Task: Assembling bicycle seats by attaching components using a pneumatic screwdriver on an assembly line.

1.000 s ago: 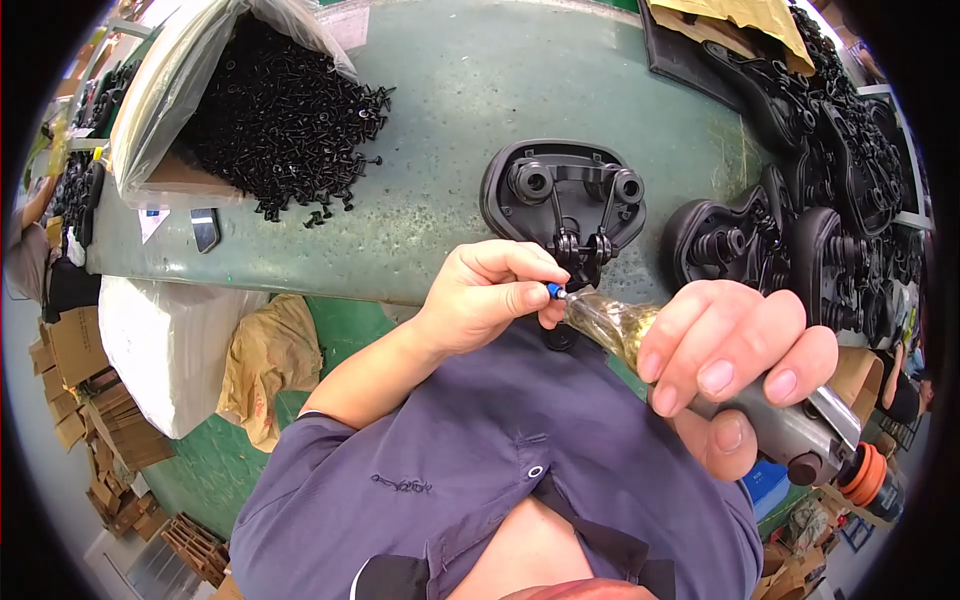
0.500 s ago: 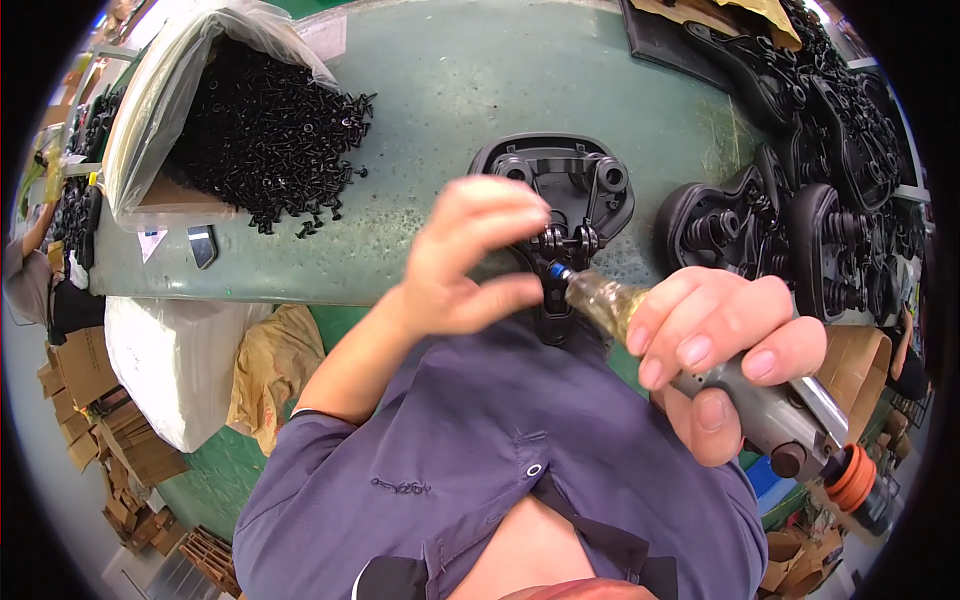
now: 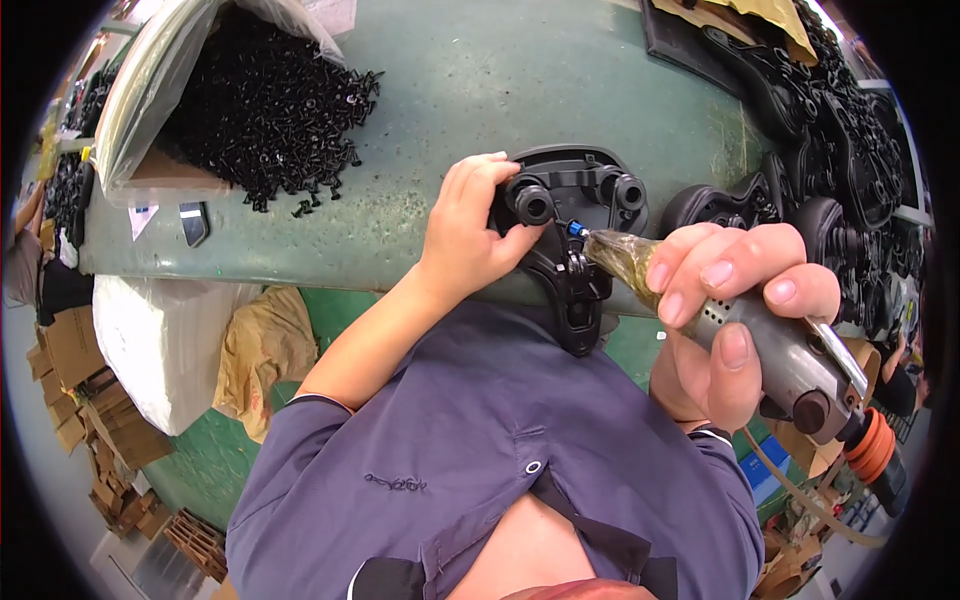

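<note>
A black bicycle saddle [image 3: 577, 305] lies underside up at the table's near edge, its narrow nose toward me. Two round black bumpers [image 3: 534, 204] stand out at its wide far end. My left hand [image 3: 468, 228] is closed on the saddle's left side, fingers at the rim and thumb near the left bumper. In my right hand [image 3: 738, 300] is a grey power screwdriver [image 3: 785, 365], held at a slant with its front wrapped in yellowish clear film. Its blue tip [image 3: 577, 229] is over the middle of the saddle's underside; whether it touches a screw cannot be made out.
A plastic-lined box [image 3: 150, 150] spills a heap of black screws [image 3: 270, 120] onto the green table [image 3: 450, 90] at the far left. Several more saddles [image 3: 730, 205] are piled at the right. Below the table's left edge are a white bundle [image 3: 160, 350] and cartons [image 3: 80, 350].
My left hand has gone from hovering over the saddle to gripping its left side. The saddle has turned and tilted slightly. The screwdriver's tip has moved away from me, toward the bumpers.
</note>
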Tool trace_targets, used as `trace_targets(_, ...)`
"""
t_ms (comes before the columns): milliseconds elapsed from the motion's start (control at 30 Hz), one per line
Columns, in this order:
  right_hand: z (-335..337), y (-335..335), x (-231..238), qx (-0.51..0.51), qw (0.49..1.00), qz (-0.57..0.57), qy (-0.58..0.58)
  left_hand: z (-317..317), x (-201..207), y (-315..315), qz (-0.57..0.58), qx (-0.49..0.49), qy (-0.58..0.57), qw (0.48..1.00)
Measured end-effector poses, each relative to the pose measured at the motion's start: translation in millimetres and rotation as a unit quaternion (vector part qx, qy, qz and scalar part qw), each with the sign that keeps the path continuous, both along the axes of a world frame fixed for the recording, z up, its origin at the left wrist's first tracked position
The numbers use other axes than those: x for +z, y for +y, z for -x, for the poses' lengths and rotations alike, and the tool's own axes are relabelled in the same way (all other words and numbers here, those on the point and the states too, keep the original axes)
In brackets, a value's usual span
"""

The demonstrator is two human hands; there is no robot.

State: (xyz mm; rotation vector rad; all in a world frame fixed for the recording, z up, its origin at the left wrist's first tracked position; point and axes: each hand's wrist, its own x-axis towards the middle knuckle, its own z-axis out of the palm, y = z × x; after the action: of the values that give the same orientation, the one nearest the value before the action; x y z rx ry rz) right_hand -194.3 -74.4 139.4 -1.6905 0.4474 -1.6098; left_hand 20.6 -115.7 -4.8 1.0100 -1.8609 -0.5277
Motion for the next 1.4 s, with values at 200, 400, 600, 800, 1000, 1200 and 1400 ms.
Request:
trace_targets(200,-16.2,-9.3,-8.1,0.024,0.999,-0.029,0.017,-12.9,4.2,-12.8,-0.066,-0.037,0.026,0.997)
trace_targets(400,-41.0,-7.6,-10.9,0.006,0.995,-0.078,0.067,-14.7,-5.6,-6.6,-0.047,-0.033,0.057,0.997)
trace_targets(600,-65.1,-8.2,-31.1,-0.052,0.993,-0.066,0.084,-18.9,-14.1,-5.0,-0.053,-0.035,0.1,0.993)
trace_targets(800,-66.9,-13.1,-45.9,-0.045,0.993,-0.035,0.099,-15.6,-25.6,-5.3,-0.029,-0.049,0.148,0.987)
trace_targets(1000,-74.0,-27.6,-47.0,-0.017,0.992,-0.031,0.122,-15.6,-26.3,-6.1,-0.039,-0.053,0.162,0.985)
trace_targets(1200,-79.2,-37.1,-50.7,-0.008,0.989,-0.049,0.137,-17.8,-25.9,-6.0,-0.056,-0.063,0.18,0.98)
trace_targets(1400,-72.2,-9.4,-28.9,0.01,0.991,-0.082,0.105,-16.1,-12.1,19.8,-0.035,-0.009,0.127,0.991)
